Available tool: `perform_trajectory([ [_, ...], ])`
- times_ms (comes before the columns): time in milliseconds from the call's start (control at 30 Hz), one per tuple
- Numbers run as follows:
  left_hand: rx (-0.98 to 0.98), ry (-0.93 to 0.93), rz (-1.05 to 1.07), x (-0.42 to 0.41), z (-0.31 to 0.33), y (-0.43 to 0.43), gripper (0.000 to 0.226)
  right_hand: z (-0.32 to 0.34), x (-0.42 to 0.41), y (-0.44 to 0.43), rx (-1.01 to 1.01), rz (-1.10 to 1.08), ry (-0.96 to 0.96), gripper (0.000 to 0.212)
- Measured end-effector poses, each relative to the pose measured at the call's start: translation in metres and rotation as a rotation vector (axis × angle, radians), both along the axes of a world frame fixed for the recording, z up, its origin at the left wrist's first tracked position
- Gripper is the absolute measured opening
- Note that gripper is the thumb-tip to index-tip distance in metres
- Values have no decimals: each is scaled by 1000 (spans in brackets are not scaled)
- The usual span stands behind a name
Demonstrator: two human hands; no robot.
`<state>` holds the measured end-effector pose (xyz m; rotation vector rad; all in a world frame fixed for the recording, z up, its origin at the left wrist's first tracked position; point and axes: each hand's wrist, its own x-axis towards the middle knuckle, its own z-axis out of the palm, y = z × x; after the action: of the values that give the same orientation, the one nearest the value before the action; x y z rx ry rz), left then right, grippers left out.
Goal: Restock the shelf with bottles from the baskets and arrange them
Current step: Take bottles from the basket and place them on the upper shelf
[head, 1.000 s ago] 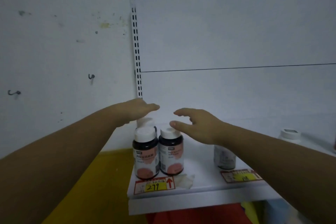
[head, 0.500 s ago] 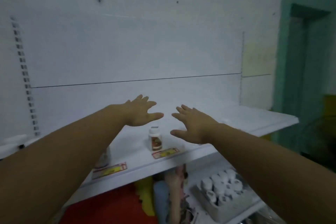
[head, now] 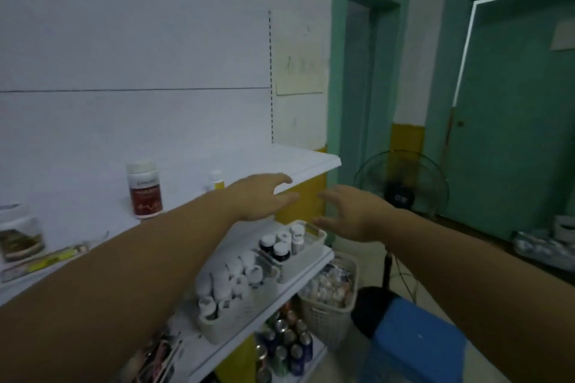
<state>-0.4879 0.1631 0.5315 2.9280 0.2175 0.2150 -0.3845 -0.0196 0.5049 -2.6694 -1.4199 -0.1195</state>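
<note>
Both arms are out in front, bare. The left hand (head: 264, 196) hangs over the front edge of the shelf (head: 280, 162) near its right end, fingers straight and loose, gripping nothing. The right hand (head: 348, 214) floats just past that end of the shelf, fingers spread, also holding nothing. There is a clear gap between the two hands.

Up on the shelf, a red bottle (head: 144, 188) with a white cap stands upright near the front edge, left of the left arm. A small yellow bottle (head: 216, 180) sits further back, partly hidden by the left wrist. A blurred jar (head: 18, 233) is at the far left.

On the lower shelf (head: 199, 351), two baskets sit side by side: the near basket (head: 245, 314) is packed with white-capped bottles, and the far basket (head: 314, 241), under the right hand, holds a few dark ones. Below them are cans (head: 286, 342) and a floor basket (head: 329, 298). A fan (head: 401, 186) stands by the green door (head: 513, 134).
</note>
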Motion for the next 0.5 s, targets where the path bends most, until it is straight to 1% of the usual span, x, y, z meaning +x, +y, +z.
perform_trajectory([
  [67,-26,128,-84,27,-40,-14,64,-22,21,-6,-59,-48,52,75],
  [133,-73,196,-100,49,-76,-8,60,-42,43,-2,-106,-72,71,73],
  [200,-119,220,-58,69,-104,15,58,-58,65,10,-135,-67,81,71],
  [333,-184,276,59,105,-149,76,61,-88,109,49,-184,-28,87,70],
  [500,-316,280,177,139,-191,135,42,-138,150,97,-182,25,185,60],
])
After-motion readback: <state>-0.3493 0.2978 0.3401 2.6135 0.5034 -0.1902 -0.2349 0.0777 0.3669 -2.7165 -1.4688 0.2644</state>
